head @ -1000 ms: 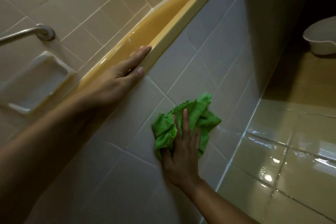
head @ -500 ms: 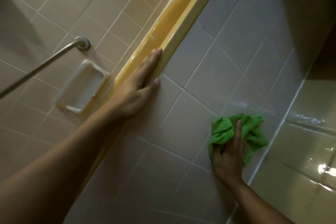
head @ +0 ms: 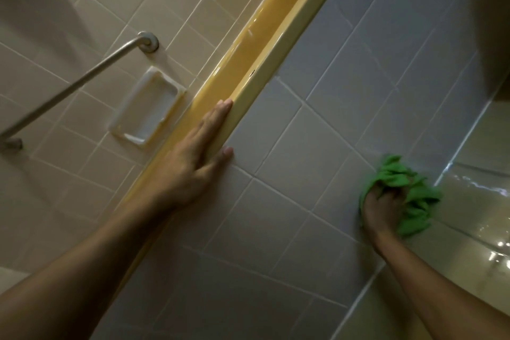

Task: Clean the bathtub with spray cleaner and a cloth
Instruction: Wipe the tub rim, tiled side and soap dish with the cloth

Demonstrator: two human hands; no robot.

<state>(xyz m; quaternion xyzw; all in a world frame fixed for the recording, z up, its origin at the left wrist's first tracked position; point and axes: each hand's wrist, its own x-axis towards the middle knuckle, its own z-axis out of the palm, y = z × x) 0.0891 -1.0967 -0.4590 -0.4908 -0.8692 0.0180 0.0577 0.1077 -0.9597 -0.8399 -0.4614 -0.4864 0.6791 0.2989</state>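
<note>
Head view: my left hand (head: 193,157), flat on the tub rim (head: 265,63) beneath it, braces me while my right hand (head: 383,210) clutches the cloth (head: 392,176) against tiles (head: 289,174).

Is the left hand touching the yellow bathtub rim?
Touching. The head view shows the left hand lying flat along the yellow tub rim, fingers straight on it; the right hand grips the green cloth.

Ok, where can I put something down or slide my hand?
The soap dish beside the grab bar looks empty. The yellow tub rim is bare beyond the left hand. The tiled front between both hands is open for a hand. Taken: the spot by the floor, where the right hand grips the green cloth.
</note>
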